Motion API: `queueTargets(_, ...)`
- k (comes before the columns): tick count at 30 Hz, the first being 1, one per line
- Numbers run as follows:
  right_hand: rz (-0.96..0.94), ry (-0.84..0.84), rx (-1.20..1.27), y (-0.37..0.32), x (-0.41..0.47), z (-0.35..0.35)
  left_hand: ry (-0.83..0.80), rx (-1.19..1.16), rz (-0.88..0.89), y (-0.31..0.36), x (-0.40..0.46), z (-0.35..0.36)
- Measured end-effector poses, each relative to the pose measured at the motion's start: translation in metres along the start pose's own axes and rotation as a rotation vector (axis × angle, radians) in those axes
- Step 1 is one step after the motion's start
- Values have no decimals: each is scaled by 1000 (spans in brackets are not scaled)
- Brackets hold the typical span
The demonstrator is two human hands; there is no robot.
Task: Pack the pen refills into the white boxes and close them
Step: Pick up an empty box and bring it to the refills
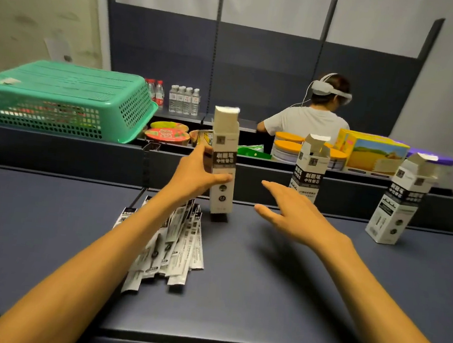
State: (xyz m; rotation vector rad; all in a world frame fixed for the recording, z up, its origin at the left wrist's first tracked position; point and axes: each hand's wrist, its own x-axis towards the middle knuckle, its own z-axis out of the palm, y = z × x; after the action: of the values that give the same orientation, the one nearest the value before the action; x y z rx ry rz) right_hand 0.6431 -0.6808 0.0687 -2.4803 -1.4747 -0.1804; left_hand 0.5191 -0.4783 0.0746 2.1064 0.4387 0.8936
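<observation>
Left hand grips the closed white box; right hand hovers open at its 3 o'clock. Refill packets lie at 6 o'clock; open boxes stand rightward.

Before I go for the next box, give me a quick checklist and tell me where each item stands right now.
1. Left box closed on top: ok, flap looks tucked shut.
2. Left box standing upright: ok, the left hand grips its side.
3. Right hand free: ok, fingers spread, holding nothing.
4. Middle box open for filling: ok, top flap is up.
5. Right box open: ok, flap is up.
6. Pen refills on hand: ok, a pile lies on the table.
7. Open boxes empty: cannot tell.
</observation>
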Motion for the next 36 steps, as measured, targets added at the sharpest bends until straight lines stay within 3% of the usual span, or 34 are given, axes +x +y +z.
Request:
queueTargets(5,-26,-14,21,0,1,-2,208,-13,134,33,-20,-47)
queueTargets(9,-72,-17,38,-6,6,0,315,206,236,40,-55,-83)
queueTargets(13,-98,-50,76,-28,7,6,336,395,266,15,-82,-108)
queueTargets(18,-115,-57,147,-58,12,18,333,456,268,-28,-93,-115)
queueTargets(23,-5,-53,253,-87,27,33,271,425,313,-54,-82,-109)
queueTargets(32,266,34,212,-132,66,60,271,277,380,-76,-69,-111)
queueTargets(36,359,-5,117,-138,79,68,288,259,399,-76,-67,-116)
